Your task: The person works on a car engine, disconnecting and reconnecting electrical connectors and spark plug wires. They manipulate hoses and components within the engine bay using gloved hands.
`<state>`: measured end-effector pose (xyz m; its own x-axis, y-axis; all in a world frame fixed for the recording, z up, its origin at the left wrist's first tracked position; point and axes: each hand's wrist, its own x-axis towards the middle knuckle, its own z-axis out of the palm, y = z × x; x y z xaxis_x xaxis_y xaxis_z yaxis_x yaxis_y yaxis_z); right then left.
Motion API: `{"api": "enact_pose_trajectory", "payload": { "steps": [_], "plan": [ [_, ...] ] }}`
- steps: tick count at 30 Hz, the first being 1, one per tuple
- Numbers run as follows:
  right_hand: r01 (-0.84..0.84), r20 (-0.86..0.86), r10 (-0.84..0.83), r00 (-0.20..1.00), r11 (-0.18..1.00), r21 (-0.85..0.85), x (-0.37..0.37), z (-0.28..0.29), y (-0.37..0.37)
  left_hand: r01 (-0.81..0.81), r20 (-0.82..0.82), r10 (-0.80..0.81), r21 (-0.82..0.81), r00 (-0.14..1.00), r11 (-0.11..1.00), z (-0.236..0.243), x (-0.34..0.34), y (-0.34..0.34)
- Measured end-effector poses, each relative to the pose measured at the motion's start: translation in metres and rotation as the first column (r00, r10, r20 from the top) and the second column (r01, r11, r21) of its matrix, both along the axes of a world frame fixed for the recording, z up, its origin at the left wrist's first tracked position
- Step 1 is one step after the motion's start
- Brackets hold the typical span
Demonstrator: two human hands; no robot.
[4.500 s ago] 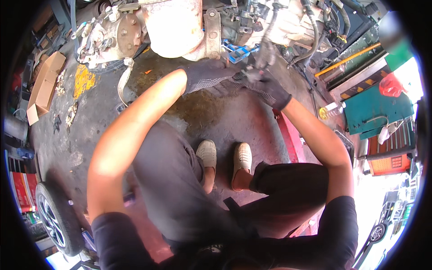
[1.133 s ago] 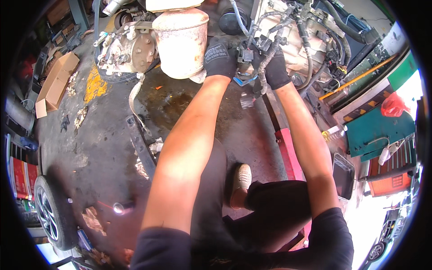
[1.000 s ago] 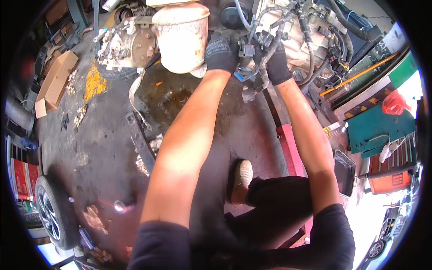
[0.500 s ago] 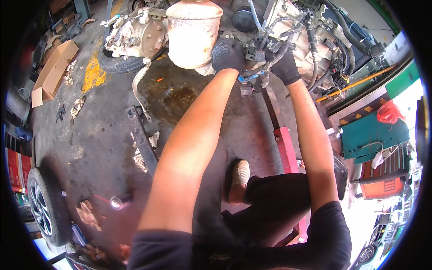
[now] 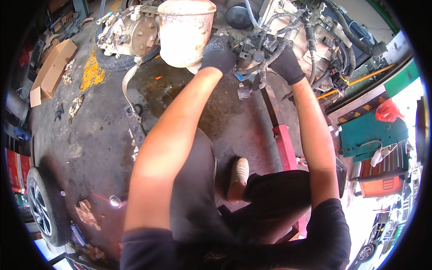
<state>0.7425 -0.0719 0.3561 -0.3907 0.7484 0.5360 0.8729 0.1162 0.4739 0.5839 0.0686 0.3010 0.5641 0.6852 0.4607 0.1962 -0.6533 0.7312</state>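
Both hands wear dark gloves and reach forward to a dirty engine assembly. My left hand (image 5: 218,56) is closed, knuckles up, between the rusty white canister (image 5: 183,33) and a cluster of black connectors (image 5: 250,48). What its fingers grip is hidden from me. My right hand (image 5: 286,64) curls round the corrugated wiring harness (image 5: 280,50) on the right of that cluster, its fingertips partly covered. More dark hoses and plugs spread over the pale metal housing (image 5: 300,44) beside it. Below the connectors hangs a small silvery tag (image 5: 244,92).
A red stand leg (image 5: 284,144) runs back under the engine, close to my foot. At the far left are a metal part with a round flange (image 5: 143,35), a tyre (image 5: 118,62) and an open cardboard box (image 5: 54,72). An alloy wheel (image 5: 40,204) stands near left.
My left hand has shifted a little left and toward me. The right hand has moved slightly nearer me at the harness. My left knee has come into view.
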Motion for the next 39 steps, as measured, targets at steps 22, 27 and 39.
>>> {"api": "enact_pose_trajectory", "payload": {
  "steps": [22,27,39],
  "plan": [
    [-0.285,-0.604,0.225,0.765,0.959,-0.004,-0.029,0.044,-0.056,0.798,0.682,-0.419,-0.466,0.599,0.383,0.051,-0.059,-0.001],
    [-0.434,-0.934,0.124,0.335,0.900,-0.036,-0.042,0.023,-0.061,0.844,0.636,-0.556,-0.373,0.535,0.385,0.031,-0.065,0.015],
    [-0.279,-0.744,-0.386,0.545,0.753,-0.596,-0.025,0.005,-0.076,0.812,0.612,-0.539,-0.487,0.579,0.320,0.024,-0.062,0.019]
  ]
}}
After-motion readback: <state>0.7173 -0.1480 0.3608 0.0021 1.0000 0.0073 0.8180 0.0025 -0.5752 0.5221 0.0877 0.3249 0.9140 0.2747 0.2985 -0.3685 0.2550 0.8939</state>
